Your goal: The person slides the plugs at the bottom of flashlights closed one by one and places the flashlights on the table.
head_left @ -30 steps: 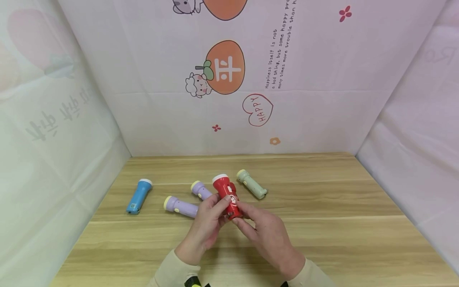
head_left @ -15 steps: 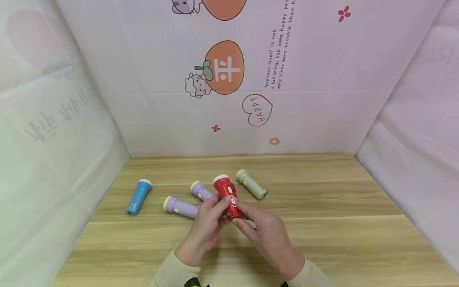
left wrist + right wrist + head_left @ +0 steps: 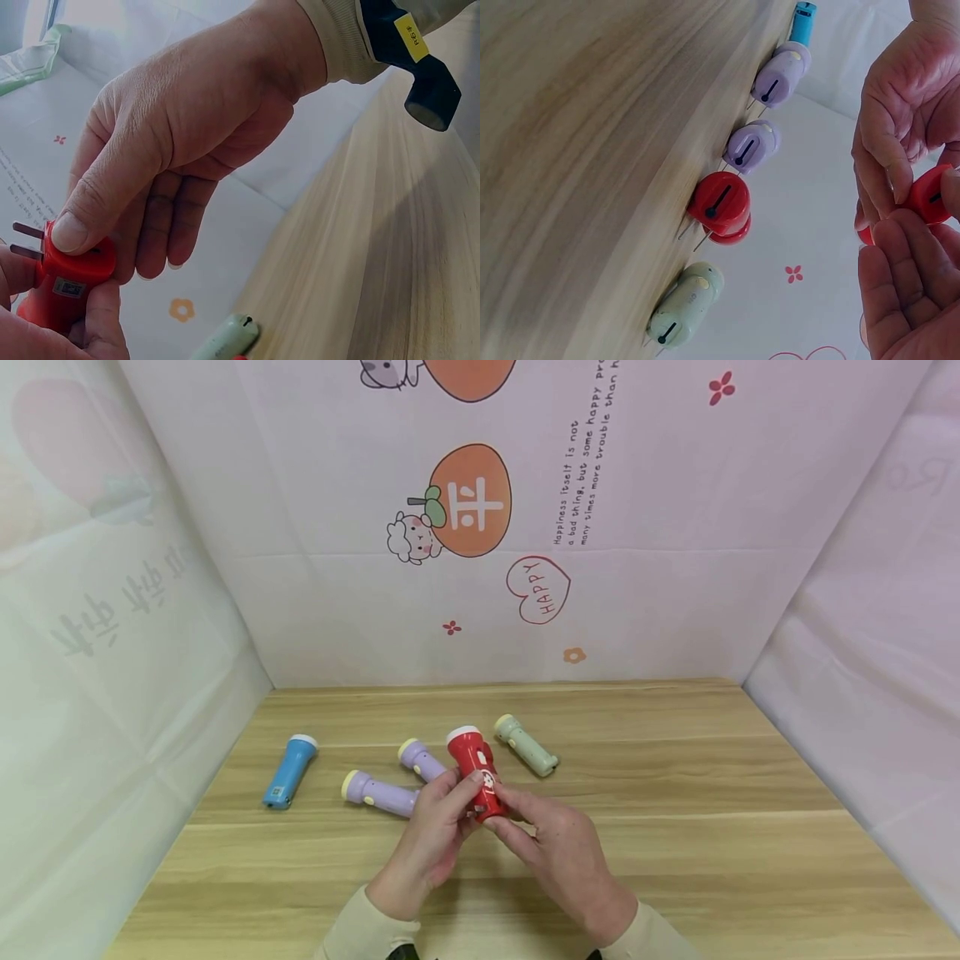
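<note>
Since the earlier frame the red torch (image 3: 468, 748) is shifting very slightly down the head view, while both hands are staying almost in place. They are holding it above the table (image 3: 675, 777), lens end pointing away from the person, and its two prongs (image 3: 27, 229) are jutting out near the base. The left hand (image 3: 425, 843) is curling round the body, its thumb pressing on the side; the right hand (image 3: 566, 856) is pinching the base end. A second red torch (image 3: 720, 202) is lying just behind, mostly hidden in the head view, between two lilac torches (image 3: 387, 797) and a green torch (image 3: 529, 747). A blue torch (image 3: 288, 777) is resting farther left.
</note>
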### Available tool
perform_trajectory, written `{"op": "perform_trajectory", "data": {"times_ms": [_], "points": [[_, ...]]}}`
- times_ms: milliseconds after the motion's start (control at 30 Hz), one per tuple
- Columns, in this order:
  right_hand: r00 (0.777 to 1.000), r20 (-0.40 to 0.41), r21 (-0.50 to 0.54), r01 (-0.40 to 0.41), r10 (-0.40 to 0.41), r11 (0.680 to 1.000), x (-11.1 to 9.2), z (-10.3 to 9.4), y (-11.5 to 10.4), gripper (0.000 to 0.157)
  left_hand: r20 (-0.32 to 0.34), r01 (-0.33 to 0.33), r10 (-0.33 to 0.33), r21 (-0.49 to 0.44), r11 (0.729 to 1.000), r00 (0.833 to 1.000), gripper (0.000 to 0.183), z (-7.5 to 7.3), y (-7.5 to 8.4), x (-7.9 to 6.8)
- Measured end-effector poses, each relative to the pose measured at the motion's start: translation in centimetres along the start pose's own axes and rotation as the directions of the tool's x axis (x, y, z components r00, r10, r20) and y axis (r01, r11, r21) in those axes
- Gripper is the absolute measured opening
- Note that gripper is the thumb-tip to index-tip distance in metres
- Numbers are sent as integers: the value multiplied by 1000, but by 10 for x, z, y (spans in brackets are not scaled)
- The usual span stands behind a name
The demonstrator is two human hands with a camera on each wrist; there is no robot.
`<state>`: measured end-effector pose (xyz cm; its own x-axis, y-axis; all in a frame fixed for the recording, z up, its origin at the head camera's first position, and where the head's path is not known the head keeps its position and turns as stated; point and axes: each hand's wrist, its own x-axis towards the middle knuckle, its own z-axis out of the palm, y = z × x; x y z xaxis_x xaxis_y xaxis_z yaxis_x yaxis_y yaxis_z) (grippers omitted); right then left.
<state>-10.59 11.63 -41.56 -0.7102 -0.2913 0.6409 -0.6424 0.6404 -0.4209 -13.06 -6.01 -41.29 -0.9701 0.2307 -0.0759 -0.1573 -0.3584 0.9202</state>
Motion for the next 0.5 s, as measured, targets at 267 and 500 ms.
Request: {"op": "perform_trajectory", "data": {"times_ms": [267, 500], "points": [[998, -41, 15, 38, -37, 999, 0, 1, 2, 49, 2, -4, 4, -2, 1000, 1000, 47, 2, 1, -1], [994, -73, 8, 77, -76, 997, 0, 2, 3, 50, 3, -10, 10, 5, 1000, 1000, 45, 3, 1, -2]]}}
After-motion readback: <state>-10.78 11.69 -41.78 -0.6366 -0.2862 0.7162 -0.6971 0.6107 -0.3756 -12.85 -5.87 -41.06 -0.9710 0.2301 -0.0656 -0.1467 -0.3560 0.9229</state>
